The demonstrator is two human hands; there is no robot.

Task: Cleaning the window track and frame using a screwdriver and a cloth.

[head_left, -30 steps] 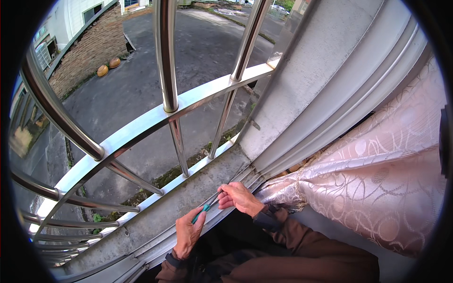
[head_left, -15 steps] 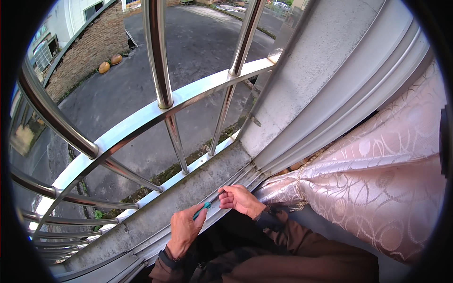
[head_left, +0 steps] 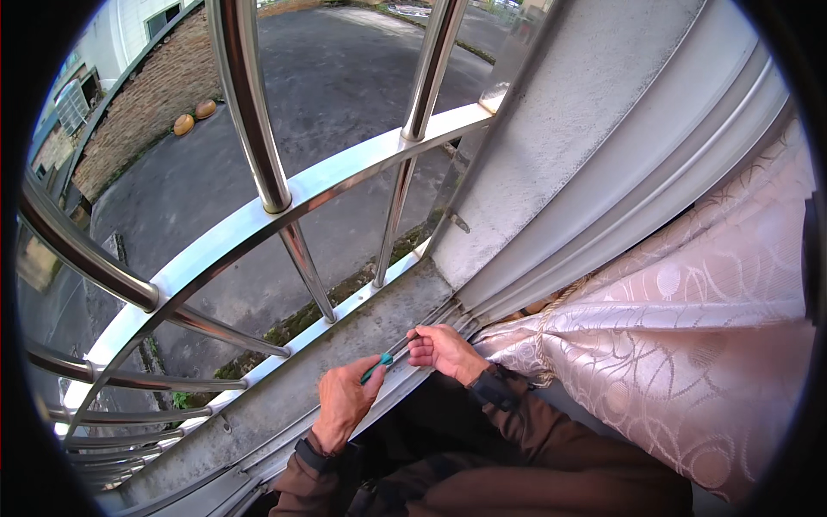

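Note:
In my left hand (head_left: 345, 396) is a small teal-handled tool (head_left: 376, 368), shaped like a screwdriver, pinched between thumb and fingers. Its far end points toward my right hand (head_left: 445, 351). The right fingers are curled in a pinch around a small dark tip, too small to name; whether it belongs to the same tool I cannot tell. Both hands hover close together over the grey metal window track (head_left: 297, 431), near the corner where it meets the upright frame (head_left: 551, 233).
Beyond the track runs a concrete sill (head_left: 345, 353), then shiny metal window bars (head_left: 258, 129) joined by a curved flat rail (head_left: 207, 241). A pink patterned curtain (head_left: 655, 370), tied with a cord, hangs on the right. Outside lie dark paving and two round orange pots (head_left: 195, 117).
My two hands have drawn slightly closer together and a little to the right along the track, the left hand still on the teal-handled tool. The view has shifted a little.

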